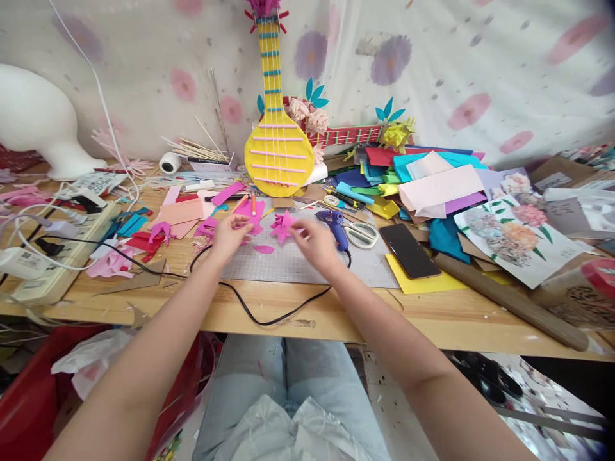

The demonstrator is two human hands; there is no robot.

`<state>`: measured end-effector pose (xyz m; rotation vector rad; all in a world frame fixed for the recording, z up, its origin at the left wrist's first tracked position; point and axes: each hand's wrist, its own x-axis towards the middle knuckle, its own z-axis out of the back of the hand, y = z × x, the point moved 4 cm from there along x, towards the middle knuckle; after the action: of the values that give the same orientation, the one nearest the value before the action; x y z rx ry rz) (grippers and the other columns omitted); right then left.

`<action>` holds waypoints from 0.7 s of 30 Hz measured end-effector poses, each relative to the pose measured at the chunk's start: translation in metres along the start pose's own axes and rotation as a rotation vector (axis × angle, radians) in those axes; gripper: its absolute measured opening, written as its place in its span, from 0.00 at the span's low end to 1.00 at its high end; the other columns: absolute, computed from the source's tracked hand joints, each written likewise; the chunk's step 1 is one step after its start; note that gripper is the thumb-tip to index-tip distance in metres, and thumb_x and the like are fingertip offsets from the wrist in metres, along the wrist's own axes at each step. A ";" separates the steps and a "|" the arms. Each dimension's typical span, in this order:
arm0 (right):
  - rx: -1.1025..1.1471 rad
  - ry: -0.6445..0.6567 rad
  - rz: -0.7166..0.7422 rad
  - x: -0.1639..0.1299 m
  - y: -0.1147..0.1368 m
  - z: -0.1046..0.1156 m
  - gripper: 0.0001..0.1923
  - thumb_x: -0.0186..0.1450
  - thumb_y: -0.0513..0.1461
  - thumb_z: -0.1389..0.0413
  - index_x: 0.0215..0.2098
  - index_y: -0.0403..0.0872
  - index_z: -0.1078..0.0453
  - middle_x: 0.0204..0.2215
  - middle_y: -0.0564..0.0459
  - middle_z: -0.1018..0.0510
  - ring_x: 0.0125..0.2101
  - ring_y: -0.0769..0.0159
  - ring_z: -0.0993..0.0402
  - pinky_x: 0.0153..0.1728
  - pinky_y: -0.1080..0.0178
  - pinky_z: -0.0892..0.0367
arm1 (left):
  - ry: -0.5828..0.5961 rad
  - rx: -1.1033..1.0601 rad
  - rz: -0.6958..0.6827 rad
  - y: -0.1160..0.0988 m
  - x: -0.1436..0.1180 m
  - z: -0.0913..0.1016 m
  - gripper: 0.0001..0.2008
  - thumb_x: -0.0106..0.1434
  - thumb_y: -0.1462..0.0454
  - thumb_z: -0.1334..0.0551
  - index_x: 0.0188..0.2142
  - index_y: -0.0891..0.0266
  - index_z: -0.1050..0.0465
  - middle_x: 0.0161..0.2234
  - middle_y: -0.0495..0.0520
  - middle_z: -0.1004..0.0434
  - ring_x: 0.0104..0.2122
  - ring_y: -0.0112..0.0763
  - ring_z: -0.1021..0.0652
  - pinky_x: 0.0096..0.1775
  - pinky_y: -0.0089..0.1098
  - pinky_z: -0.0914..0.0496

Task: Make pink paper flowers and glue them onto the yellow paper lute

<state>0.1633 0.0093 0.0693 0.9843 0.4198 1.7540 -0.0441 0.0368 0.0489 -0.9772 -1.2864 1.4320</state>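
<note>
Magenta paper flower (282,226), one, over grey mat (283,267).
Left hand (229,237): fingertips close; I cannot tell whether they grip anything. Right hand (316,243): fingers pinching the flower's edge, presumably steadying it. Glue gun (337,232): alongside, likely for quick reach.

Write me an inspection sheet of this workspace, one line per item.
Surface: wooden table, grey mat laid on it.
Work pieces: magenta flower and loose petal on the mat; glue gun beside the scissors.
Clutter: paper scraps at left, coloured paper piled at right, phone on a yellow sheet.
Hands: left hand beside magenta paper, hold unclear; right hand has fingers at the flower's edge, grip unclear.
Cables: black cable loops near the table's front edge; white cable hangs at left.
Surroundings: patterned curtain behind; yellow instrument stands upright before it.
</note>
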 end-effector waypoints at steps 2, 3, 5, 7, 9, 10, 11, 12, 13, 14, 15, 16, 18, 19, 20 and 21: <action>-0.010 -0.245 -0.035 -0.001 -0.020 0.031 0.13 0.64 0.47 0.52 0.29 0.47 0.34 0.27 0.53 0.27 0.27 0.68 0.32 0.32 0.64 0.37 | -0.059 -0.083 -0.027 0.004 -0.004 -0.008 0.12 0.49 0.64 0.36 0.35 0.63 0.32 0.34 0.52 0.26 0.31 0.29 0.23 0.29 0.29 0.27; -0.028 -0.370 -0.065 -0.002 -0.032 0.044 0.15 0.65 0.48 0.54 0.29 0.47 0.35 0.27 0.53 0.28 0.27 0.68 0.33 0.32 0.64 0.37 | -0.095 -0.116 -0.046 0.007 -0.006 -0.012 0.12 0.50 0.64 0.37 0.35 0.63 0.33 0.35 0.52 0.26 0.32 0.29 0.23 0.29 0.29 0.27; -0.084 -0.535 -0.118 -0.005 -0.055 0.058 0.16 0.63 0.50 0.52 0.32 0.46 0.36 0.31 0.50 0.29 0.30 0.67 0.34 0.34 0.62 0.36 | -0.151 -0.152 -0.076 0.015 -0.011 -0.020 0.12 0.50 0.63 0.37 0.36 0.62 0.34 0.36 0.53 0.27 0.32 0.28 0.24 0.27 0.27 0.27; -0.145 -0.511 -0.142 -0.004 -0.074 0.056 0.19 0.58 0.52 0.46 0.38 0.45 0.36 0.38 0.46 0.29 0.36 0.63 0.34 0.40 0.59 0.36 | -0.157 -0.177 -0.086 0.023 -0.015 -0.027 0.12 0.49 0.63 0.36 0.35 0.62 0.34 0.34 0.52 0.28 0.31 0.27 0.24 0.26 0.26 0.28; -0.188 -0.363 -0.210 0.000 -0.089 0.046 0.23 0.55 0.51 0.43 0.41 0.44 0.35 0.40 0.43 0.28 0.40 0.59 0.33 0.43 0.57 0.37 | -0.125 -0.204 -0.099 0.030 -0.019 -0.033 0.12 0.48 0.65 0.35 0.34 0.63 0.34 0.32 0.50 0.28 0.29 0.27 0.24 0.25 0.27 0.27; -0.211 -0.271 -0.262 0.001 -0.095 0.040 0.23 0.54 0.51 0.43 0.40 0.43 0.34 0.40 0.43 0.27 0.41 0.57 0.33 0.42 0.56 0.38 | -0.102 -0.217 -0.109 0.032 -0.021 -0.035 0.13 0.48 0.65 0.35 0.33 0.63 0.34 0.31 0.50 0.28 0.28 0.27 0.24 0.26 0.27 0.27; -0.226 -0.190 -0.318 0.003 -0.100 0.035 0.21 0.54 0.50 0.43 0.39 0.43 0.33 0.38 0.43 0.26 0.40 0.56 0.32 0.41 0.56 0.37 | -0.081 -0.229 -0.121 0.033 -0.022 -0.036 0.13 0.47 0.66 0.34 0.33 0.63 0.34 0.30 0.49 0.28 0.28 0.27 0.24 0.27 0.28 0.27; -0.233 -0.129 -0.369 0.004 -0.103 0.031 0.19 0.55 0.49 0.43 0.37 0.43 0.32 0.36 0.43 0.25 0.39 0.56 0.31 0.40 0.57 0.37 | -0.062 -0.236 -0.132 0.034 -0.023 -0.036 0.14 0.47 0.66 0.34 0.33 0.63 0.34 0.30 0.49 0.27 0.28 0.27 0.24 0.27 0.29 0.26; -0.230 -0.094 -0.405 0.004 -0.105 0.029 0.17 0.55 0.48 0.44 0.36 0.43 0.31 0.35 0.44 0.25 0.37 0.56 0.30 0.39 0.57 0.37 | -0.050 -0.237 -0.144 0.034 -0.024 -0.036 0.14 0.47 0.66 0.34 0.33 0.63 0.34 0.30 0.50 0.27 0.28 0.28 0.23 0.28 0.29 0.26; -0.214 -0.091 -0.425 0.004 -0.104 0.029 0.16 0.56 0.47 0.45 0.35 0.43 0.30 0.33 0.44 0.24 0.36 0.56 0.30 0.37 0.58 0.37 | -0.045 -0.234 -0.154 0.034 -0.025 -0.035 0.14 0.47 0.66 0.34 0.34 0.62 0.34 0.30 0.50 0.26 0.29 0.28 0.23 0.29 0.30 0.26; -0.185 -0.116 -0.427 0.003 -0.103 0.031 0.16 0.57 0.47 0.46 0.35 0.43 0.30 0.32 0.45 0.24 0.34 0.57 0.29 0.36 0.58 0.37 | -0.047 -0.225 -0.164 0.034 -0.025 -0.035 0.14 0.47 0.67 0.34 0.34 0.62 0.34 0.30 0.51 0.26 0.30 0.28 0.23 0.30 0.30 0.26; -0.143 -0.162 -0.418 0.002 -0.100 0.033 0.17 0.57 0.48 0.46 0.35 0.43 0.29 0.31 0.46 0.23 0.33 0.58 0.29 0.36 0.59 0.37 | -0.051 -0.212 -0.177 0.034 -0.025 -0.034 0.14 0.47 0.67 0.34 0.34 0.62 0.34 0.31 0.51 0.26 0.30 0.28 0.22 0.30 0.30 0.26; -0.008 -0.242 -0.387 -0.003 -0.093 0.035 0.19 0.56 0.50 0.46 0.34 0.43 0.29 0.28 0.47 0.23 0.30 0.60 0.29 0.33 0.60 0.36 | -0.059 -0.174 -0.201 0.033 -0.025 -0.032 0.14 0.48 0.67 0.34 0.35 0.62 0.34 0.31 0.51 0.25 0.30 0.28 0.22 0.30 0.29 0.26; 0.085 -0.250 -0.377 -0.006 -0.090 0.034 0.21 0.55 0.52 0.45 0.34 0.43 0.30 0.27 0.48 0.24 0.27 0.62 0.29 0.31 0.61 0.35 | -0.064 -0.146 -0.216 0.032 -0.025 -0.032 0.14 0.48 0.67 0.34 0.35 0.62 0.34 0.31 0.51 0.25 0.30 0.27 0.22 0.30 0.28 0.26; 0.180 -0.225 -0.368 -0.008 -0.085 0.031 0.21 0.55 0.52 0.45 0.34 0.43 0.30 0.26 0.49 0.24 0.24 0.64 0.30 0.28 0.62 0.35 | -0.070 -0.113 -0.231 0.032 -0.025 -0.031 0.14 0.48 0.67 0.35 0.36 0.62 0.33 0.31 0.51 0.26 0.29 0.27 0.23 0.29 0.28 0.27; 0.262 -0.167 -0.360 -0.011 -0.081 0.026 0.22 0.54 0.53 0.44 0.34 0.43 0.30 0.24 0.50 0.24 0.22 0.66 0.31 0.26 0.63 0.35 | -0.079 -0.082 -0.244 0.031 -0.025 -0.031 0.14 0.48 0.67 0.35 0.36 0.62 0.33 0.31 0.51 0.26 0.28 0.27 0.23 0.28 0.27 0.27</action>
<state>0.2342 0.0276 0.0253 1.1500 0.6863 1.3040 -0.0126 0.0197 0.0131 -0.7920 -1.4780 1.2484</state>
